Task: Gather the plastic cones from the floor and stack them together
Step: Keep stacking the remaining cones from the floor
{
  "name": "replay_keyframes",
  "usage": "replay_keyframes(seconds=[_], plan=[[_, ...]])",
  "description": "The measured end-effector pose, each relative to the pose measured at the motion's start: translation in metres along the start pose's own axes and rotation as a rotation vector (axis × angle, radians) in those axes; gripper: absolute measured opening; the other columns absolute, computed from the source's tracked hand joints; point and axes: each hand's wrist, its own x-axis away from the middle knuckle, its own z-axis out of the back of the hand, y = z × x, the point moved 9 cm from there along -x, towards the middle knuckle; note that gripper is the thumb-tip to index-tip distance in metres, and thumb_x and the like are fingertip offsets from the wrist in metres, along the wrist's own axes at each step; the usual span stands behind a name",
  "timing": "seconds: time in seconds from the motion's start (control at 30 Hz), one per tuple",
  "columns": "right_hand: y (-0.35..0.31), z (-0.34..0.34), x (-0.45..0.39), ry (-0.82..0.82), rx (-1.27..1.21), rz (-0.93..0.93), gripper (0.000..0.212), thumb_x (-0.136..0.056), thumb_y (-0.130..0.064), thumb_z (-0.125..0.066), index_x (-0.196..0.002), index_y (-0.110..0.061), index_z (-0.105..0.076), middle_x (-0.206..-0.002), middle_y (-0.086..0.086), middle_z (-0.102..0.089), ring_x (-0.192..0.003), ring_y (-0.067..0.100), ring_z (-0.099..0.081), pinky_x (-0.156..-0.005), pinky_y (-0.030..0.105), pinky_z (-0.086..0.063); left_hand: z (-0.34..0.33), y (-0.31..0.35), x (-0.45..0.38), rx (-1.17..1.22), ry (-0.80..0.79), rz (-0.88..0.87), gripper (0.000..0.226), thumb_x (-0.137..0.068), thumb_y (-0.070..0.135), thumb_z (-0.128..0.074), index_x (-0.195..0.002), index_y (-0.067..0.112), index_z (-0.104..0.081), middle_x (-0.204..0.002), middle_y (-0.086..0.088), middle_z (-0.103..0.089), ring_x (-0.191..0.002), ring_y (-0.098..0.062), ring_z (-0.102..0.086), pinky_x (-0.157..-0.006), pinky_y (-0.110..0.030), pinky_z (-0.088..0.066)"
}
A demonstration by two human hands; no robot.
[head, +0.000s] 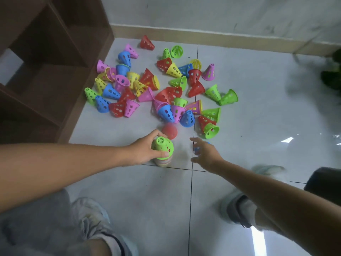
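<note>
Several perforated plastic cones (pixel 166 89) in red, blue, green, yellow and pink lie scattered on the grey tiled floor. A stack of cones (pixel 163 153) stands upright near me, topped by a green cone (pixel 162 145). My left hand (pixel 145 150) grips the stack around its top. A blurred red cone (pixel 169 131) lies just behind the stack. My right hand (pixel 204 154) hovers to the right of the stack with fingers spread, above a partly hidden blue cone (pixel 197 149); it holds nothing that I can see.
A brown wooden shelf unit (pixel 46 71) stands at the left, beside the cones. A wall with a beige skirting board (pixel 221 36) runs behind the pile. My shoes (pixel 88 218) are at the bottom. Something dark (pixel 332 74) sits at the far right.
</note>
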Motion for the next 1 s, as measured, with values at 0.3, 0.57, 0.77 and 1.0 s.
replay_keyframes(seconds=[0.3,0.57,0.77,1.0], plan=[[0.041,0.089,-0.014,0.178,0.078,-0.123,0.075,-0.077,-0.014,-0.083,-0.142,-0.020,-0.047,-0.127,0.016,-0.060,-0.106,0.031,-0.062,-0.089,0.036,-0.051,-0.032,0.029,-0.012,-0.053,-0.023,0.045,0.067,-0.066,0.050,-0.086,-0.117,0.030,-0.048,-0.115,-0.003,-0.065,-0.097,-0.017,-0.062,-0.090,-0.042,-0.055],[0.034,0.091,-0.032,0.096,0.009,-0.155,0.081,-0.080,-0.014,-0.080,-0.149,-0.022,-0.039,-0.136,0.014,-0.055,-0.119,0.034,-0.056,-0.092,0.039,-0.052,-0.011,0.028,-0.012,-0.312,-0.232,0.193,0.082,-0.075,0.009,-0.088,-0.139,0.022,-0.037,-0.121,-0.008,-0.055,-0.084,-0.005,-0.057,-0.070,-0.025,-0.052],[0.046,0.089,-0.050,0.114,-0.032,-0.186,0.070,-0.089,-0.016,-0.069,-0.150,-0.026,-0.036,-0.133,0.013,-0.055,-0.100,0.030,-0.057,-0.073,0.031,-0.046,0.059,0.007,-0.044,-0.496,0.062,0.161,0.045,-0.082,0.017,-0.083,-0.120,0.015,-0.058,-0.116,-0.011,-0.069,-0.080,-0.015,-0.062,-0.060,-0.019,-0.044],[0.069,0.084,-0.083,0.263,-0.206,-0.323,0.058,-0.092,-0.027,-0.062,-0.146,-0.028,-0.041,-0.118,0.013,-0.061,-0.071,0.022,-0.057,-0.061,0.033,-0.054,0.054,0.008,-0.110,-0.415,0.231,0.007,0.040,-0.082,0.023,-0.084,-0.116,0.018,-0.065,-0.110,0.000,-0.065,-0.093,-0.015,-0.064,-0.087,-0.029,-0.049]])
